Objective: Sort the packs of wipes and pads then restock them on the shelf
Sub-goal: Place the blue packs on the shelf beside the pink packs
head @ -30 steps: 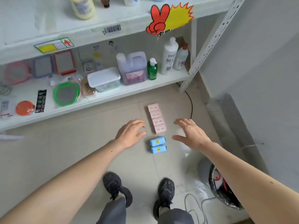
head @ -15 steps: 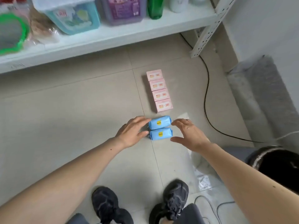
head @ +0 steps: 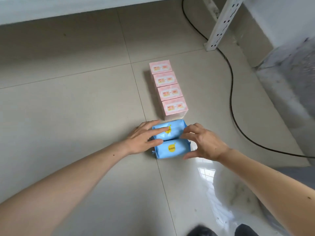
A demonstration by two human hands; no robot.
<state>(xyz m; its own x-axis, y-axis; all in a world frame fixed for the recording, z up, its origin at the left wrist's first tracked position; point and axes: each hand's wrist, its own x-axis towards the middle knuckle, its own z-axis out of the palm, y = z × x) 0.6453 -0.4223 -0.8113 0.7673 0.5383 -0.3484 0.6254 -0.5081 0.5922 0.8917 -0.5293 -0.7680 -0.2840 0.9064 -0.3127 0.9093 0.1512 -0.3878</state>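
Observation:
Two blue packs with yellow labels lie side by side on the tiled floor, the far blue pack and the near blue pack. Beyond them several pink packs stand in a straight row running away from me. My left hand lies on the left ends of the blue packs, fingers stretched over the far one. My right hand cups their right ends, thumb below the near pack and fingers curled at the far one.
The white bottom shelf edge runs along the top, with its perforated upright at the top right. A black cable snakes across the floor on the right. A clear plastic bag lies near my shoes.
The view has dropped closer to the floor. Both hands have moved in from beside the blue packs and now touch them from either side.

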